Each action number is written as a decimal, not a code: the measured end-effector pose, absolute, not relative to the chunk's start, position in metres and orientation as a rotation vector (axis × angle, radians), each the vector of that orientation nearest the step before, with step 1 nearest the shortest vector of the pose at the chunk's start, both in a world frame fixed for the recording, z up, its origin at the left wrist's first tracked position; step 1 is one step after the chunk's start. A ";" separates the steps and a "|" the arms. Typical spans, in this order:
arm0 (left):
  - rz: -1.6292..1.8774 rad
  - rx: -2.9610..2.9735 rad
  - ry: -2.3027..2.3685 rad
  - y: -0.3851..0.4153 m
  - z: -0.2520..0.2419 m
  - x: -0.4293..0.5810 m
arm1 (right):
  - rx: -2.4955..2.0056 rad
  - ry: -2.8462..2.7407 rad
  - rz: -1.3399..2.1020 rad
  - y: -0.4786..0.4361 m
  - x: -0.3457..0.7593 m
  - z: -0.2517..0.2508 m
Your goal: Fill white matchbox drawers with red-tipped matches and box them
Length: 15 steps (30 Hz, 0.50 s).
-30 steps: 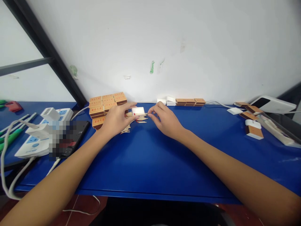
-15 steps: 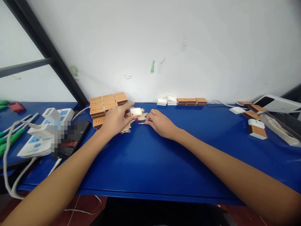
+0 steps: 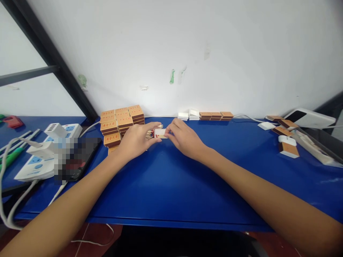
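Observation:
A small white matchbox tray (image 3: 160,133) with matches in it is held between both my hands above the blue table (image 3: 171,185). My left hand (image 3: 135,140) grips its left side with curled fingers. My right hand (image 3: 184,137) pinches its right end. Loose matches (image 3: 149,134) lie on the table just behind my left fingers, mostly hidden. A stack of orange matchboxes (image 3: 120,121) stands right behind my left hand.
White trays (image 3: 189,114) and brown box sleeves (image 3: 216,115) line the wall. More sleeves and trays (image 3: 287,149) lie at the right beside a white device (image 3: 311,118). Power strips (image 3: 53,142), cables and a dark phone (image 3: 80,157) crowd the left.
My right hand came up from the table, where it touched a loose match, to the tray's right end. The tray has moved slightly toward me, and both hands are closer together.

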State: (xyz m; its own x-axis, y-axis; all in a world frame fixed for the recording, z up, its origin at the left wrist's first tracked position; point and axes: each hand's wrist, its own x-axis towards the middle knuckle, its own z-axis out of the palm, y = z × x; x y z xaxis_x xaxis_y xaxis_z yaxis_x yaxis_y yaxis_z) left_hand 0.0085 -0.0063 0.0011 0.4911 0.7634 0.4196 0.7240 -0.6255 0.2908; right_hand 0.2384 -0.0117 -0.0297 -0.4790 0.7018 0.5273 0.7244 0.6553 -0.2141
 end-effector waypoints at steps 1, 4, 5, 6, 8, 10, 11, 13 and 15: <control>0.817 2.634 1.304 -0.007 0.002 0.009 | -1.096 -2.273 -0.040 -0.012 0.238 -0.030; 0.867 2.557 1.271 -0.007 0.003 0.009 | -1.069 -2.172 0.053 -0.010 0.240 -0.030; 0.880 2.527 1.263 -0.007 0.004 0.009 | -1.052 -2.119 0.102 -0.008 0.241 -0.031; 0.893 2.501 1.257 -0.007 0.004 0.008 | -1.033 -2.064 0.151 -0.006 0.242 -0.031; 0.919 2.458 1.266 -0.006 0.004 0.008 | -1.008 -1.978 0.229 -0.001 0.244 -0.034; 0.961 2.427 1.304 -0.004 0.004 0.007 | -1.022 -1.972 0.259 0.004 0.246 -0.040; 0.989 2.414 1.329 -0.003 0.004 0.007 | -1.041 -2.002 0.258 0.007 0.246 -0.043; 1.039 2.396 1.385 -0.002 0.005 0.005 | -1.078 -2.106 0.238 0.011 0.246 -0.049; 1.073 2.392 1.422 0.000 0.006 0.005 | -1.101 -2.207 0.216 0.014 0.246 -0.054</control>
